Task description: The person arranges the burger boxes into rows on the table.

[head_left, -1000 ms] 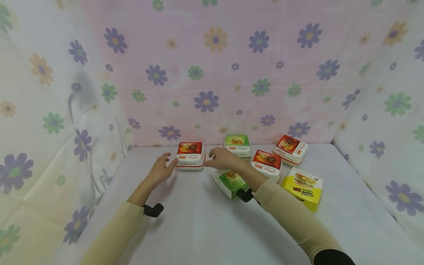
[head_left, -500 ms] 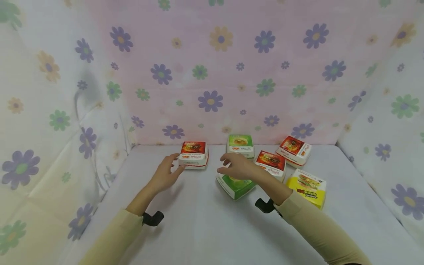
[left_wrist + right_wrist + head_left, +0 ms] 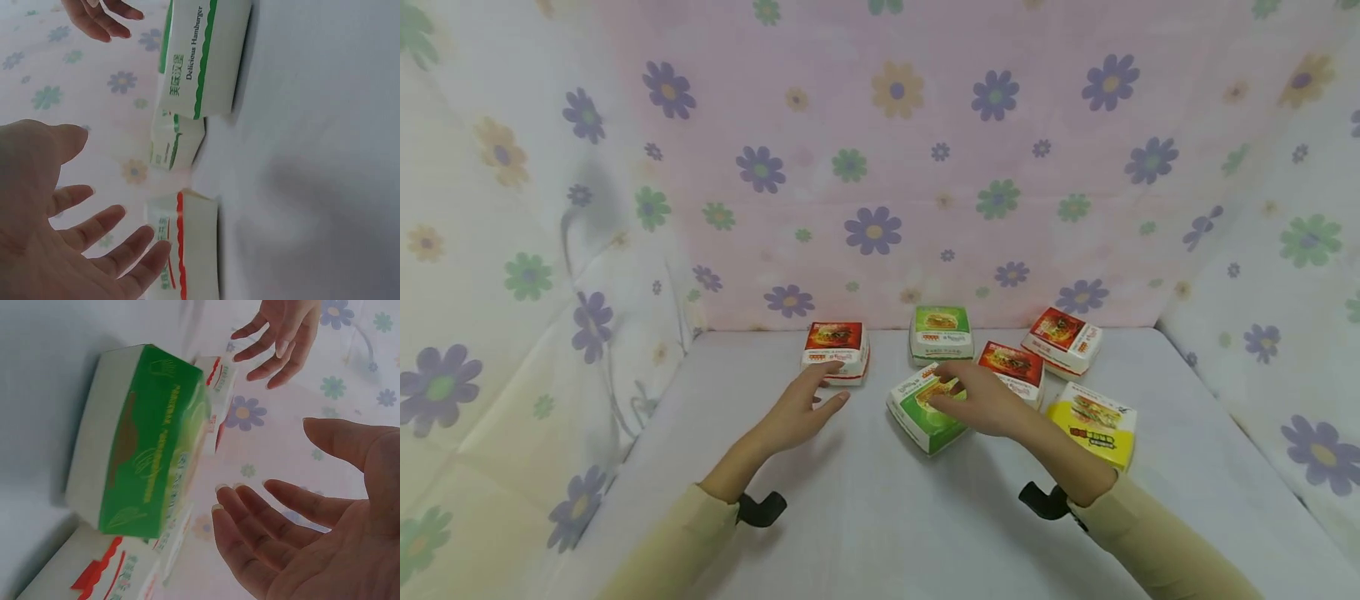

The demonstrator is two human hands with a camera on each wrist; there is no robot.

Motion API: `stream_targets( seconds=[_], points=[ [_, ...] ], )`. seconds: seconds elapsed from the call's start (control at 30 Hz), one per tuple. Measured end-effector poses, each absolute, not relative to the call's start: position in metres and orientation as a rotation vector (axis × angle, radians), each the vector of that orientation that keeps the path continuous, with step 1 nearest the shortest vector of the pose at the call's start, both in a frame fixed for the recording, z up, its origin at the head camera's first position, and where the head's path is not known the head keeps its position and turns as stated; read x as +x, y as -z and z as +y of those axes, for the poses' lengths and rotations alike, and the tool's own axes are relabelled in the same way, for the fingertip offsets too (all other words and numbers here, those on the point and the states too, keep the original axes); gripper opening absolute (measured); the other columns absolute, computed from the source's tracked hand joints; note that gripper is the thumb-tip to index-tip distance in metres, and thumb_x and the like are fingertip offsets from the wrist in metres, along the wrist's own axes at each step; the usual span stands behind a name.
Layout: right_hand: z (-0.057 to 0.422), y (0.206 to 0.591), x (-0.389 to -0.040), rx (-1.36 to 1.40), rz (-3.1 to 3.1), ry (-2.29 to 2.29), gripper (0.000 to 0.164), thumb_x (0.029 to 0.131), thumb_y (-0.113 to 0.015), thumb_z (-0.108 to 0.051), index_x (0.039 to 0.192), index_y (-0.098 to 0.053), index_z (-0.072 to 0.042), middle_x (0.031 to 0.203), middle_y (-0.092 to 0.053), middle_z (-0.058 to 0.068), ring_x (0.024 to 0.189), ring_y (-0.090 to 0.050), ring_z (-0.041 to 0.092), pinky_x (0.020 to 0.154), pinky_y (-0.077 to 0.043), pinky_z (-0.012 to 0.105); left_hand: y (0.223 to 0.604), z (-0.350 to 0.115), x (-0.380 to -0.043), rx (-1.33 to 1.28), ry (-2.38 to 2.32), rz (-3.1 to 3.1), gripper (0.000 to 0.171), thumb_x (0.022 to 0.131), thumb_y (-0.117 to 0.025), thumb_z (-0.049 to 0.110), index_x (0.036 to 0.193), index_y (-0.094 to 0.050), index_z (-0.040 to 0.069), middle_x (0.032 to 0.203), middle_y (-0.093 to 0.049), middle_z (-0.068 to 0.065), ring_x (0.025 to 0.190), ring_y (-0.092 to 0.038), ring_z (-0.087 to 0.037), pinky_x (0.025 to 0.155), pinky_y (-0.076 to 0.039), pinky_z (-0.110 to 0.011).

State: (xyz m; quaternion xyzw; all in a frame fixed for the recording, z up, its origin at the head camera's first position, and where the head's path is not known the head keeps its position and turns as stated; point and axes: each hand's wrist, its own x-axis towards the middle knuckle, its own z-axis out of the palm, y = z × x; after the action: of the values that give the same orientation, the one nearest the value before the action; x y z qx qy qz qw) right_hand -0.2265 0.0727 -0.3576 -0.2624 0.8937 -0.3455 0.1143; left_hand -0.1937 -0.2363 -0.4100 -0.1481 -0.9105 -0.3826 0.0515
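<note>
My left hand (image 3: 797, 410) hovers in front of the red-topped burger box (image 3: 835, 340) at the left, fingers spread and holding nothing. In the left wrist view, its fingertips overlap that box's printed side; contact cannot be told. Over the near green burger box (image 3: 923, 417), which sits turned at an angle, hangs my right hand (image 3: 988, 400). Its fingers are loosely bent with nothing between them, and they look apart from the box in the right wrist view, where the box's green side (image 3: 150, 450) faces the camera.
Behind stands another green burger box (image 3: 941, 333). To the right are a red-topped box (image 3: 1011, 365), a second red-topped box (image 3: 1062, 340) turned askew, and a yellow box (image 3: 1093, 423). Flowered cloth (image 3: 872, 167) walls the white table (image 3: 865, 525) at back and sides.
My right hand has moved away from the left red-topped box, rightward and nearer, to above the near green box. My left hand has drawn back slightly toward me. The boxes stay in place.
</note>
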Motion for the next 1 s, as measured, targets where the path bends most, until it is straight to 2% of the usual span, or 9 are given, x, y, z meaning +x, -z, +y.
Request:
stream_targets(
  seconds=[0.17,0.27,0.4,0.5,0.73,0.83,1.0],
  points=[
    [0.088,0.362,-0.224,-0.751,2.671,1.032,0.054,0.089,-0.063,-0.037,0.134,-0.049,-0.012,0.127,-0.054,0.006,0.107,-0.054,0.025,0.078,-0.051,0.036,0.413,-0.228,-0.196,-0.42,1.239,-2.807,0.057,0.093,-0.055,0.042,0.141,-0.037,0.017,0.138,-0.044,-0.007,0.121,-0.047,-0.029,0.092,-0.046,-0.045],
    [0.096,0.365,-0.222,-0.747,2.69,1.033,0.054,0.089,-0.063,-0.036,0.134,-0.048,-0.01,0.129,-0.053,0.008,0.106,-0.055,0.026,0.079,-0.052,0.037,0.414,-0.223,-0.199,-0.44,1.29,-2.803,0.058,0.093,-0.054,0.043,0.141,-0.037,0.017,0.136,-0.045,-0.006,0.123,-0.046,-0.029,0.092,-0.046,-0.044],
    [0.108,0.37,-0.218,-0.711,2.692,1.03,0.054,0.089,-0.063,-0.035,0.133,-0.046,-0.008,0.131,-0.051,0.012,0.109,-0.055,0.028,0.082,-0.051,0.04,0.417,-0.215,-0.204,-0.462,1.343,-2.799,0.054,0.093,-0.054,0.046,0.139,-0.039,0.023,0.137,-0.045,-0.003,0.12,-0.049,-0.028,0.091,-0.047,-0.043],
    [0.115,0.375,-0.215,-0.686,2.698,1.025,0.055,0.09,-0.063,-0.036,0.132,-0.046,-0.005,0.128,-0.052,0.014,0.108,-0.056,0.028,0.082,-0.052,0.041,0.418,-0.209,-0.207,-0.451,1.363,-2.813,0.05,0.093,-0.054,0.045,0.138,-0.04,0.028,0.136,-0.046,0.001,0.118,-0.051,-0.026,0.092,-0.046,-0.043],
    [0.119,0.388,-0.212,-0.609,2.727,0.99,0.053,0.09,-0.062,-0.037,0.125,-0.05,0.001,0.117,-0.058,0.016,0.1,-0.059,0.026,0.076,-0.053,0.039,0.424,-0.196,-0.216,-0.446,1.366,-2.851,0.051,0.093,-0.05,0.049,0.139,-0.039,0.03,0.133,-0.048,0.008,0.116,-0.051,-0.015,0.094,-0.044,-0.04],
    [0.12,0.393,-0.211,-0.568,2.713,1.005,0.055,0.09,-0.062,-0.037,0.126,-0.048,0.002,0.119,-0.057,0.017,0.099,-0.06,0.027,0.074,-0.054,0.037,0.424,-0.191,-0.22,-0.433,1.4,-2.876,0.05,0.094,-0.049,0.049,0.14,-0.038,0.033,0.134,-0.048,0.006,0.118,-0.05,-0.013,0.094,-0.045,-0.039],
    [0.123,0.403,-0.211,-0.496,2.691,1.005,0.061,0.09,-0.06,-0.043,0.131,-0.045,0.0,0.121,-0.056,0.015,0.099,-0.058,0.024,0.073,-0.053,0.035,0.422,-0.184,-0.226,-0.416,1.49,-2.894,0.051,0.094,-0.048,0.05,0.14,-0.038,0.032,0.137,-0.046,0.001,0.122,-0.047,-0.019,0.094,-0.044,-0.043]
  ],
)
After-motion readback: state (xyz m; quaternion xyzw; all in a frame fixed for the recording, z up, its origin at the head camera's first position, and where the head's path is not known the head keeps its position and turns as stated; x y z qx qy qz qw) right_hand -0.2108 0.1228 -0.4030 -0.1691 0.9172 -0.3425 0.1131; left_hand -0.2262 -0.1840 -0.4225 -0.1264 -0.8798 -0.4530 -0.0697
